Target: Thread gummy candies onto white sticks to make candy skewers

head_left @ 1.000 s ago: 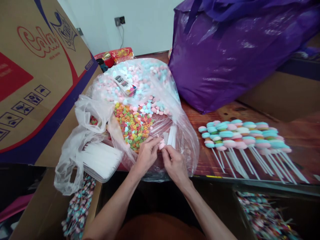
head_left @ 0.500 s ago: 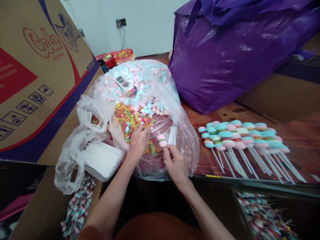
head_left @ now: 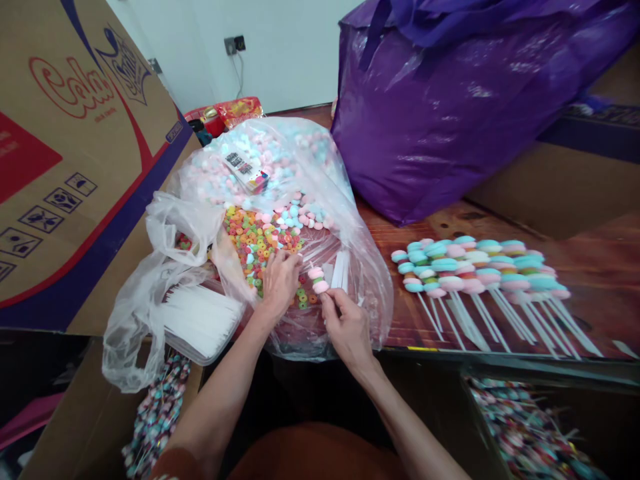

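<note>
My right hand (head_left: 346,327) pinches the stick of a marshmallow skewer (head_left: 319,280), held upright over the plastic. Two pink marshmallows with a green ring candy between them are threaded on it, and the stick's tip pokes out above. Close by on the left, my left hand (head_left: 281,283) has its fingers drawn together at the edge of the pile of colourful ring candies (head_left: 260,233). Whatever its fingertips hold is too small to make out. Pink and blue marshmallows (head_left: 295,213) spill from a big clear plastic bag (head_left: 345,173) just behind.
Finished marshmallow skewers (head_left: 475,267) lie in rows at the right. A tub of white sticks (head_left: 203,320) stands left, beside a crumpled clear bag (head_left: 130,333). A large carton (head_left: 100,153) and a purple bag (head_left: 440,120) flank the table (head_left: 395,320).
The whole view has shifted slightly, moving the scene a little to the left. Both hands keep nearly the same places, the skewer still in my right hand.
</note>
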Demonstrator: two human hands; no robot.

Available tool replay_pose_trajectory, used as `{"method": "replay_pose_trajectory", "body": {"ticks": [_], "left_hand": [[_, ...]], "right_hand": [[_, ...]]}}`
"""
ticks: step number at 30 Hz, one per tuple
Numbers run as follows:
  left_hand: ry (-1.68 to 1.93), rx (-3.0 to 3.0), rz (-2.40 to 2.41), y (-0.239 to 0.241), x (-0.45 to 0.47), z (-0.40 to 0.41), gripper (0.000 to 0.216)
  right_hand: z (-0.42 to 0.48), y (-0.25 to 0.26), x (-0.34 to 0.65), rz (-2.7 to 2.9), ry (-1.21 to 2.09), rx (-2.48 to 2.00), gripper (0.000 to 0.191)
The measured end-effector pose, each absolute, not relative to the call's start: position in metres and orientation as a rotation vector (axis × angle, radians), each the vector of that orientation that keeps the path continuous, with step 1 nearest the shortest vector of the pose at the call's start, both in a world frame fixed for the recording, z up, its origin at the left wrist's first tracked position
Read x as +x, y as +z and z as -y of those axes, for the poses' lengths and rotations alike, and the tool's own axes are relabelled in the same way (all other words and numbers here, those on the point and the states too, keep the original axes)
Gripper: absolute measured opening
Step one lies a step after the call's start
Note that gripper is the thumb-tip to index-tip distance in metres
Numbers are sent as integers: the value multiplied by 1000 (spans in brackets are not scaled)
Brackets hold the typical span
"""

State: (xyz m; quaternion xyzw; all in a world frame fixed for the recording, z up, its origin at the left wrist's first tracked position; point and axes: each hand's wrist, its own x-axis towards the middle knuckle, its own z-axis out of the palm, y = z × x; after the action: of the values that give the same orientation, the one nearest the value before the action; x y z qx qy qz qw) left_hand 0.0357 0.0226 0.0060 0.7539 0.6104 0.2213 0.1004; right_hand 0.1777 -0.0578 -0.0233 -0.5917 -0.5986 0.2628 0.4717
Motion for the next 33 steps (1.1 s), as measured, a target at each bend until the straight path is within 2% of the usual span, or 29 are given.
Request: {"method": "replay_pose_trajectory", "body": {"ticks": [6, 11, 14, 27, 30, 33], "left_hand": [[539, 2389, -1669, 6, 32, -22, 21], [946, 1973, -1558, -4, 26, -31, 11], [1112, 1712, -1471, -9, 23, -34, 12], [671, 2247, -1653, 2, 32, -27, 21], [800, 2056, -1618, 0, 34, -31, 19], [1038, 1556, -1413, 0, 29, -34, 4]], "right_hand": [[58, -23, 178, 1457, 666, -1435, 24], [57, -26, 180, 1390, 758, -1392, 23], [56, -30, 180, 1365, 828, -1341, 24], [56, -31, 181, 1367, 814, -1349, 24], [56, -31, 181, 1362, 834, -1338, 24], [57, -29, 181, 1359, 856, -1299, 24]]}}
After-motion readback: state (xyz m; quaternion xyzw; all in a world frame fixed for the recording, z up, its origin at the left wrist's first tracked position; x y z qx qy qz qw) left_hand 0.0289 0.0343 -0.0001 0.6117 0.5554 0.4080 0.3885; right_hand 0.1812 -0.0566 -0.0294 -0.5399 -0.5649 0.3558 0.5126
